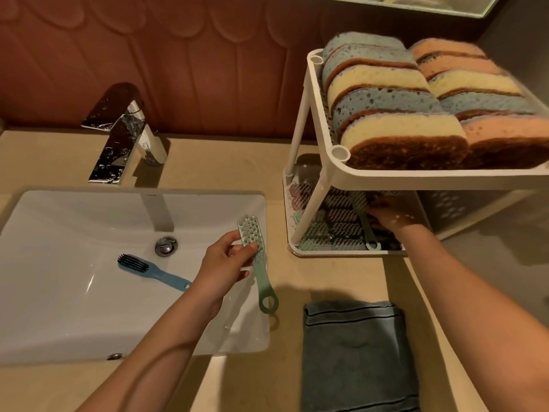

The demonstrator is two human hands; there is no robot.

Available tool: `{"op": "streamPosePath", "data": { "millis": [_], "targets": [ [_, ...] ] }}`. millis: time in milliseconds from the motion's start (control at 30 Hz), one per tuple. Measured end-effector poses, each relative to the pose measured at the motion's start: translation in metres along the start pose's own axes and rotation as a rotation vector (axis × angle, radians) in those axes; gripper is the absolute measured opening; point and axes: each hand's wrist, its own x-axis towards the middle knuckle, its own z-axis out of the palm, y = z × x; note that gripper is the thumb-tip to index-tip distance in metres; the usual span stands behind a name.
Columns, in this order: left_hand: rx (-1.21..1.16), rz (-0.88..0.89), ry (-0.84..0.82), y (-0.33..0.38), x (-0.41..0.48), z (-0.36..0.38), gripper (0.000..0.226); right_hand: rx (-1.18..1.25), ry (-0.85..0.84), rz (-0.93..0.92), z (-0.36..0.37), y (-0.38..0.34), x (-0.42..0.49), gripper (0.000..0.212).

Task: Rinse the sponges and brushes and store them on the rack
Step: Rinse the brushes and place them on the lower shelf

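Green plastic, the brush (258,257) sat pinched in my left hand (227,261), fingers closed round its neck, over the sink's (74,322) right edge. My right hand (389,215) reached under the white rack's (386,175) top shelf, fingers closed on another green brush (364,221) among those on the lower shelf. Sponges (416,114) filled the top shelf. Left in the basin lay a blue brush (148,269), with a grey towel (356,352) near me.

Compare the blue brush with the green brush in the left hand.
The blue brush lies loose in the sink, bristles dark; the green brush is held in the left hand over the sink's right edge. The green one's handle ends in a large open loop. Both are slim, long-handled plastic brushes.
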Motion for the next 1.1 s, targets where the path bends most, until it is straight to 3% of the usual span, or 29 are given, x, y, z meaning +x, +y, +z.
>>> {"op": "streamPosePath", "data": {
  "millis": [100, 267, 333, 400, 600, 767, 900, 1000, 1100],
  "targets": [
    [0.014, -0.010, 0.009, -0.001, -0.002, 0.001, 0.020, -0.088, 0.045, -0.041, 0.003, 0.004, 0.006, 0.015],
    [0.102, 0.013, -0.029, 0.002, -0.004, 0.001, 0.023, -0.384, 0.143, -0.159, 0.004, 0.012, -0.004, 0.023],
    [0.173, 0.032, -0.073, 0.003, -0.007, 0.001, 0.025, -0.303, 0.192, -0.221, 0.006, 0.018, -0.019, 0.020],
    [0.254, 0.070, -0.118, 0.004, -0.009, 0.001, 0.024, -0.073, 0.189, -0.273, 0.011, 0.020, -0.046, 0.012],
    [0.345, 0.143, -0.156, -0.002, -0.010, 0.006, 0.021, 0.192, -0.247, -0.407, 0.045, 0.016, -0.136, 0.010],
    [0.366, 0.209, -0.187, -0.003, -0.009, 0.017, 0.015, 0.353, -0.506, -0.319, 0.072, 0.027, -0.167, 0.023],
    [0.342, 0.230, -0.204, 0.000, -0.008, 0.028, 0.018, 0.101, -0.354, -0.523, 0.081, 0.040, -0.176, 0.028],
    [0.309, 0.220, -0.224, 0.005, -0.007, 0.038, 0.022, 0.164, -0.255, -0.553, 0.075, 0.043, -0.173, 0.020],
    [0.403, 0.248, -0.154, 0.009, -0.003, 0.046, 0.028, 0.313, -0.261, -0.439, 0.064, 0.044, -0.168, 0.016]
  ]
}}
